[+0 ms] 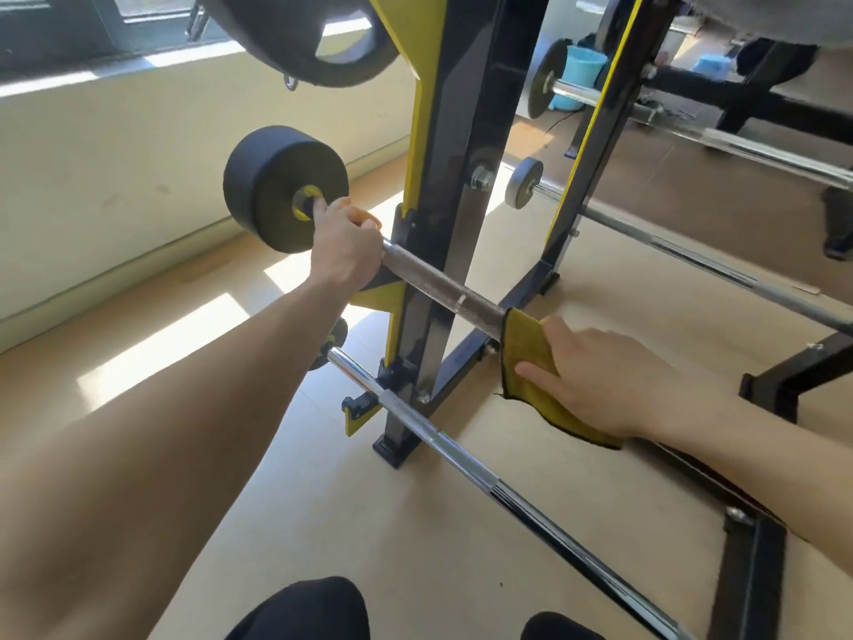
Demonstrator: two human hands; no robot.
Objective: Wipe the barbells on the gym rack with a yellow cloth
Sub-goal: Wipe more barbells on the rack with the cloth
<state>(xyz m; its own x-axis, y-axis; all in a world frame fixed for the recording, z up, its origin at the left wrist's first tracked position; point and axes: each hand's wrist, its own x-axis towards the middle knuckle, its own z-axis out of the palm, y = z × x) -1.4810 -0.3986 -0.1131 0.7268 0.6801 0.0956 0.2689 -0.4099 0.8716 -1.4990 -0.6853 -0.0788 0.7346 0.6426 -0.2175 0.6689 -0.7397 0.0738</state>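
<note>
A barbell (443, 281) with a knurled steel bar and a black weight plate (272, 187) at its left end rests on the black-and-yellow rack (447, 131). My left hand (344, 244) grips the bar just beside the plate. My right hand (604, 376) presses a yellow cloth (524, 344) wrapped over the same bar, right of the rack upright. The bar under the cloth and hand is hidden. A second chrome barbell (461, 455) lies on a lower hook, below both hands.
More barbells (692, 251) with small plates hang on the far side of the rack. A large black plate (295, 34) hangs overhead at top. Black frame feet (752, 575) stand at the right. My knees (300, 612) show at the bottom; a wall runs along the left.
</note>
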